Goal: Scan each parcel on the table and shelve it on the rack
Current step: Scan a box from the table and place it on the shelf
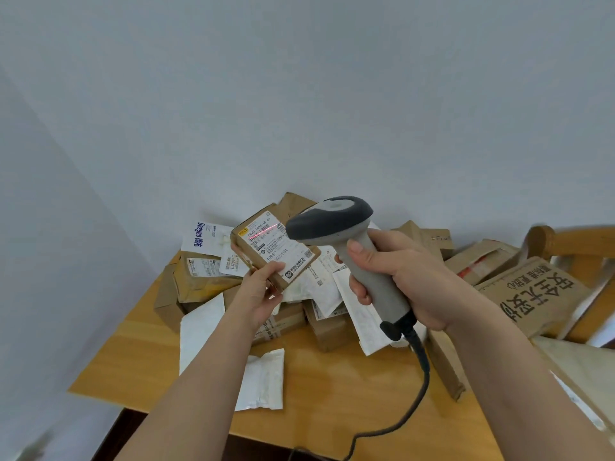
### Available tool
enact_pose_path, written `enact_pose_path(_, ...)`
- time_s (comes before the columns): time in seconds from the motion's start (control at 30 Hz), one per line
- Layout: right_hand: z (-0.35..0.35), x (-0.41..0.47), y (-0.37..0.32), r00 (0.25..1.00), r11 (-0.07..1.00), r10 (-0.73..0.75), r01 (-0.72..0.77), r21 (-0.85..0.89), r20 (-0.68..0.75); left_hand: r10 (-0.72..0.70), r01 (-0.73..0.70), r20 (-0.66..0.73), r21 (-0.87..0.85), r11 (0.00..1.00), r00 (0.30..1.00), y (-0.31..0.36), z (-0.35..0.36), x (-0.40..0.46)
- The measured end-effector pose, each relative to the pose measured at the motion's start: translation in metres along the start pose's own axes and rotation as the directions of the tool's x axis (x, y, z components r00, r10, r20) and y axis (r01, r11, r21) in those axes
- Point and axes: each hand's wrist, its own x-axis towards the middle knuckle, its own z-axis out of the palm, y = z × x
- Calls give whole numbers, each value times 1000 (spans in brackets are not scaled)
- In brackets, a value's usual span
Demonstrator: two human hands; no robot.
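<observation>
Holding a small brown box (274,249) above the desk (139,344), the left hand (263,294) has its thumb on the box's near edge and its fingers (238,251) curled behind the far side. The box is flat and rectangular, made of plain cardboard, tilted so that its top face turns toward the scanner (346,247). A white label (276,242) covers most of that face; it carries black print, a barcode along the upper edge, the code "T098" and a small square logo near the lower corner. A thin red line (264,231) of light lies across the barcode.

The right hand (392,277) grips the scanner by its light grey handle, all fingers wrapped round it and the thumb up along the side. The scanner's dark grey head points left at the label and sits just beside the box, not touching it. A black cable (422,371) runs from the base of the handle down across the desk to its near edge.

Below and behind the box, a pile (299,314) of other parcels lies on the wooden desk: brown cartons, white plastic mailers and padded envelopes, heaped against the pale wall (299,94). One white mailer (263,380) lies alone near the front. At the right, a large carton (532,294) with bold black characters leans by a wooden chair (565,241).
</observation>
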Motion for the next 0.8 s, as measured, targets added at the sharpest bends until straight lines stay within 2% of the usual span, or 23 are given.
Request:
enact_pose_path(0.1, 2, -7, -6, 1000, 993, -21, 24, -118, 22, -13, 12, 6, 40, 999, 1000, 0, -1, -3)
enact_pose_path(0.2, 3, -13, -10, 999, 986, -44, 45, -160, 11, -20, 19, 14, 75, 997, 1000, -1, -3, -5)
enact_pose_path(0.8, -13, -61, -31, 998, 993, -20, 12, -117, -64, -4, 4, 1, 115, 993, 1000, -18, 5, -25)
